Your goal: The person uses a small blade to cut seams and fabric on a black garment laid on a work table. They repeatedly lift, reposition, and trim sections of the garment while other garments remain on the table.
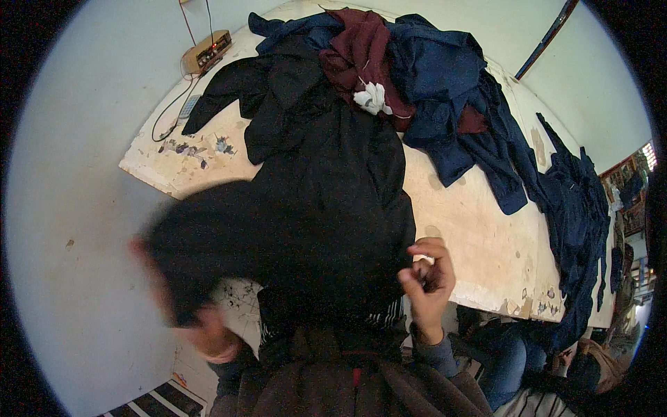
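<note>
A large black garment (306,222) spreads from the table down over my lap. My left hand (194,320), smeared by motion at lower left, grips a raised, blurred fold of it. At the garment's right edge, my right hand (429,285) has its fingers curled, with something small and dark among them that I cannot make out. The pale wooden table (472,257) carries a heap of black clothes (292,76), maroon cloth (347,48), navy garments (438,62) and a white scrap (372,97) on the maroon.
A beige electrical device (207,52) with cords and a remote (187,108) lie at the table's back left, beside a white wall (76,208). More navy garments (570,229) drape over the right side. A person's jeans-clad leg (511,368) is at lower right.
</note>
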`<control>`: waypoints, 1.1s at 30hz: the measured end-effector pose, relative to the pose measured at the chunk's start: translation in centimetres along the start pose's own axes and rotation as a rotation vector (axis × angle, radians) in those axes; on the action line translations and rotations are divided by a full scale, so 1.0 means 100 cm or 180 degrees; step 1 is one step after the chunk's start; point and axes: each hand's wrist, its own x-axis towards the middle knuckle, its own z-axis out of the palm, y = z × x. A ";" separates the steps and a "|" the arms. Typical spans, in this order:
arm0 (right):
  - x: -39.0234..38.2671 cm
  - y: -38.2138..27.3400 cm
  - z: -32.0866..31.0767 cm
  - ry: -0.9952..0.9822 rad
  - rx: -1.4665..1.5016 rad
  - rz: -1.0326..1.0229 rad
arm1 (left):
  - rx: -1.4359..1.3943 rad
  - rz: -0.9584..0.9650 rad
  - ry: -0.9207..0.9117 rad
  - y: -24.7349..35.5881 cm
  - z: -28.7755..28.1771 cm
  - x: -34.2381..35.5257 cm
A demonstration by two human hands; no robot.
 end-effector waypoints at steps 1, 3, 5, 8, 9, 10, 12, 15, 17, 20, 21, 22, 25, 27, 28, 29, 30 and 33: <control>0.002 -0.002 -0.006 0.0165 -0.0021 0.0183 | 0.0255 0.0804 0.0511 0.022 -0.029 0.022; 0.006 0.003 -0.013 0.0470 -0.0060 0.0511 | 0.1418 0.2389 0.1555 0.048 -0.003 0.049; 0.012 0.008 -0.022 0.0495 -0.0458 0.0871 | 0.1733 0.2715 0.1486 0.037 -0.002 0.052; 0.018 0.035 -0.015 0.0238 -0.0525 0.0537 | 0.3469 0.2460 0.0082 0.000 -0.037 0.039; 0.015 0.037 -0.009 0.0123 -0.0652 0.0552 | 0.3853 0.1849 -0.0459 -0.020 -0.038 0.031; 0.012 0.038 -0.001 0.0004 -0.0786 0.0558 | 0.3892 0.1284 -0.1055 -0.042 -0.034 0.016; 0.013 0.029 0.013 -0.0344 -0.1022 0.0823 | 0.5709 0.0610 -0.1705 -0.070 -0.028 -0.005; 0.025 0.027 -0.018 -0.1090 -0.1426 0.0427 | 0.5584 0.0597 -0.2030 -0.083 -0.032 0.001; 0.030 -0.014 -0.035 0.0002 -0.0191 0.1022 | 0.5033 0.0294 -0.2171 -0.063 -0.029 0.006; 0.037 -0.035 -0.069 0.0464 -0.1002 0.0077 | 0.3910 -0.0278 -0.3042 -0.034 -0.007 -0.013; 0.042 -0.034 -0.070 0.0549 -0.1229 0.0050 | 0.3685 -0.0436 -0.3330 -0.032 0.003 -0.020; 0.050 -0.031 -0.065 0.0473 -0.1204 -0.0031 | 0.3430 -0.0591 -0.3620 -0.033 0.015 -0.030; 0.068 -0.015 -0.037 -0.0331 -0.1194 0.0074 | 0.2633 -0.1141 -0.4638 -0.069 0.027 -0.061; 0.062 0.021 -0.015 -0.0851 -0.1295 0.0199 | 0.2175 -0.1239 -0.5088 -0.078 0.035 -0.081; 0.059 0.023 0.003 -0.1021 -0.1217 0.0604 | 0.1825 -0.1689 -0.5193 -0.080 0.038 -0.086; 0.055 0.031 0.016 -0.1179 -0.1299 0.0421 | 0.1446 -0.2133 -0.5293 -0.079 0.041 -0.088; 0.057 0.036 0.019 -0.1255 -0.1181 0.0788 | 0.1526 -0.2154 -0.5437 -0.077 0.044 -0.084; 0.055 0.038 0.015 -0.1601 -0.0824 0.0938 | 0.1804 -0.2156 -0.5193 -0.070 0.044 -0.062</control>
